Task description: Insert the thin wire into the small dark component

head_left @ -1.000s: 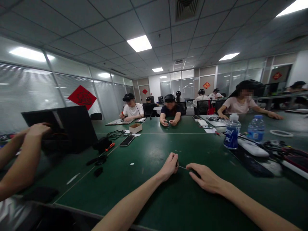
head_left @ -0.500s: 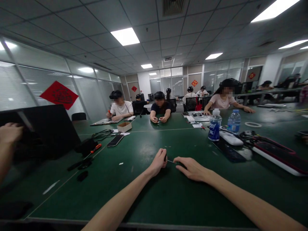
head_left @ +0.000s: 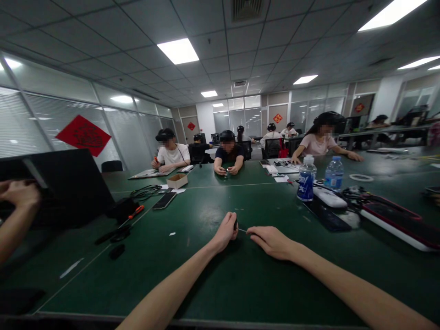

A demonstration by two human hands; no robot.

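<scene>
My left hand is closed around a small dark object, mostly hidden by the fingers, in the middle of the green table. A thin pale strand runs from this object across the short gap to my right hand. My right fingertips are drawn together at the strand's end and appear to pinch it. The palm faces down, low over the tabletop. Whether the strand is a cord or a thin rod, I cannot tell.
At left are a black laptop, another person's hand, an orange-handled screwdriver and a phone. Two bottles and a white-edged device lie right. A cardboard box and people sit across.
My right thumb and fingers have closed together at the strand's end. My left hand has hardly moved. The other person's hand at left has shifted slightly right.
</scene>
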